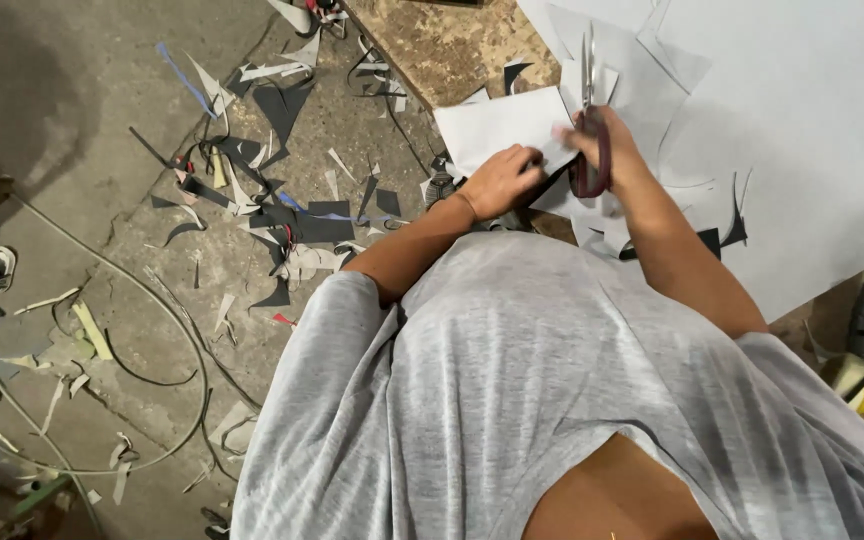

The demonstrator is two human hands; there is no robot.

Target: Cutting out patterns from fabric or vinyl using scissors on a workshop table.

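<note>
Head view | left hand grips white sheet | right hand grips red-handled scissors

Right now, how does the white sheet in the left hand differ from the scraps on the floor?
The white sheet is one wide, pale piece held flat by the left hand. The scraps are many small, narrow strips and slivers, several dark, scattered loose. Both look like thin cut material.
</note>
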